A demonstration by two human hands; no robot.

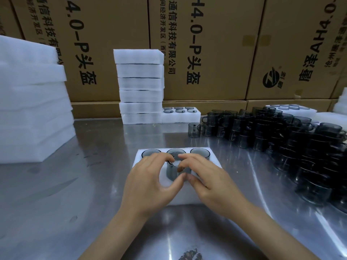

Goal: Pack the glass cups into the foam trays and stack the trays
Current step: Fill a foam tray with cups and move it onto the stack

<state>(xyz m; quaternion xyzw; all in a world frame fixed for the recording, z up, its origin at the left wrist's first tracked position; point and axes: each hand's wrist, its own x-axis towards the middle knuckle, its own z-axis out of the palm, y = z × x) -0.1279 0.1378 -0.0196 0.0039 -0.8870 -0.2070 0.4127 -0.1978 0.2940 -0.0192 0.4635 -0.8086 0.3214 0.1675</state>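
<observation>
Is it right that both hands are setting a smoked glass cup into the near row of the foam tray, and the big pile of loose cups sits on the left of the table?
Not quite. In the head view the pile of loose cups sits on the right of the table; stacked foam is on the left. The left hand and right hand do hold a glass cup at the foam tray.

Smoky glass cup [173, 170] upright, half-seated in white foam tray [139, 153] near-row pocket

Far side: wall of brown cardboard cartons [206, 49] with black print, stacked floor-style behind the bench. Bench is a scuffed stainless steel table [93, 184], streaky overhead light glare on right.
</observation>
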